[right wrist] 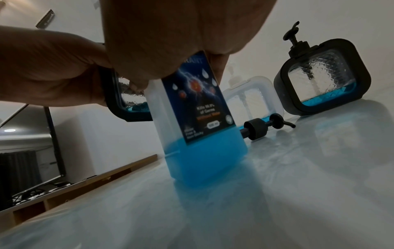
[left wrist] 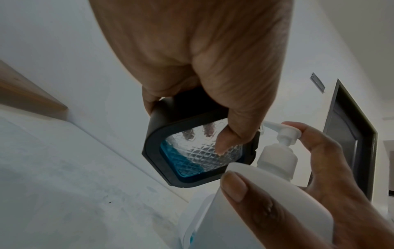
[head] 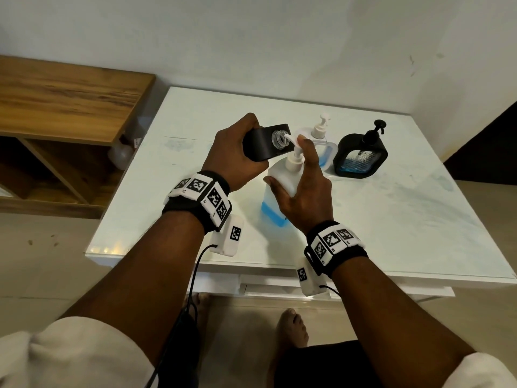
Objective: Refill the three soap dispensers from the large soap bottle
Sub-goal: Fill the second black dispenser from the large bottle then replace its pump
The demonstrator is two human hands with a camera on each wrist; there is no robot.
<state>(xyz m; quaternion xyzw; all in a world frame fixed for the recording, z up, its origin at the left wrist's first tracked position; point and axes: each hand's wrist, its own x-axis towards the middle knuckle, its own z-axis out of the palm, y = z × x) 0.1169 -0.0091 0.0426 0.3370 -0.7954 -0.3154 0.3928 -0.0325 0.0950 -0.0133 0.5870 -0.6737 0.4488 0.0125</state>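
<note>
Soap refill under way at a white counter point(head: 391, 219): the left hand point(head: 232, 152) wraps a black dispenser point(head: 265, 142), tilted with its open neck point(head: 279, 139) at the pump nozzle of the large soap bottle point(head: 279, 189); the right hand point(head: 305, 191) steadies that bottle, standing on the counter, thumb on its shoulder, forefinger on the pump head point(head: 296, 152); good practice would be short, full strokes with the nozzle kept inside the neck; the removed black pump point(right wrist: 266, 126) lies behind; a white dispenser point(head: 319, 147) and a second black dispenser point(head: 361, 155) stand capped beyond.

Large soap bottle point(right wrist: 198, 107) label — "Kills 99.9% of Germs".
</note>
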